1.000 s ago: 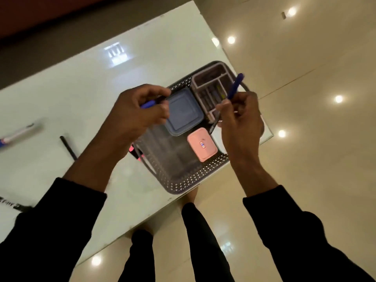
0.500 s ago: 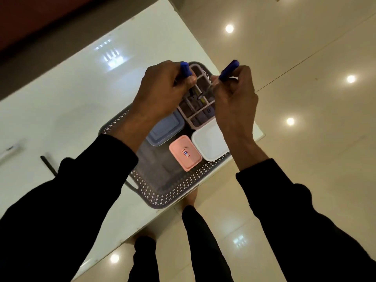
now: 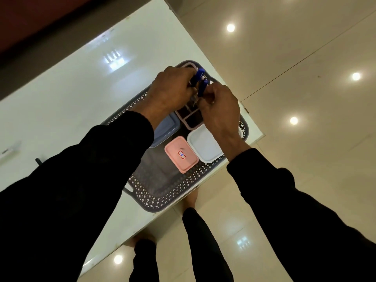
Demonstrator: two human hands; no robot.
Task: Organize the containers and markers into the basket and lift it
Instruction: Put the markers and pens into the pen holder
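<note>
Near frame center, the left hand (image 3: 168,92) and right hand (image 3: 219,110) each keep their grip clamped on a blue-capped marker (image 3: 198,75), (image 3: 203,87) above the pink divided organizer (image 3: 192,119) in the perforated grey basket (image 3: 173,192) on the desk (image 3: 61,102). The marker bodies are hidden by fingers. The left sleeve covers much of the blue container (image 3: 165,129).

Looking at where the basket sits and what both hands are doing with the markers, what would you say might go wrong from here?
1. The basket sits at the table corner, its near end over the edge; pressing down could tip it.
2. The left hand and right hand each lower a blue-capped marker into the pink divided organizer, crowded together; one marker could miss its slot.
3. A marker lying far left may be forgotten.
</note>
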